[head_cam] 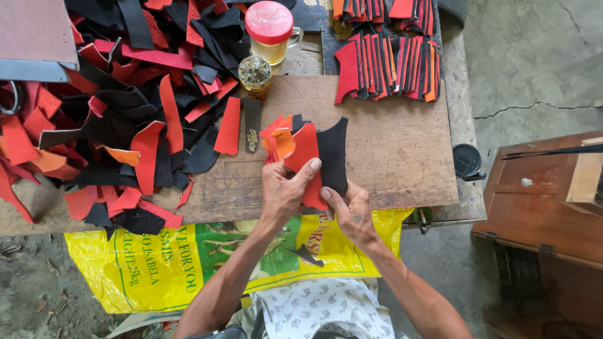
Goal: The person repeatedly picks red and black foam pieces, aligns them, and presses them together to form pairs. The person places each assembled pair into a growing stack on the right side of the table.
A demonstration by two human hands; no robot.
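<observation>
Near the tabletop's [402, 157] front edge, my left hand [282, 191] and right hand [352, 210] pinch a fanned stack of curved red, orange and black leather pieces [308, 147], mid-alignment I judge; squaring their edges calls for steady thumbs.

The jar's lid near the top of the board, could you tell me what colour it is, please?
Red, on the jar's lid, seen in the head view.

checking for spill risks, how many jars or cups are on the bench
2: a red-lidded glass mug of yellow liquid at the top, and a small open jar just below it. The scrap pile may hide more.
</observation>
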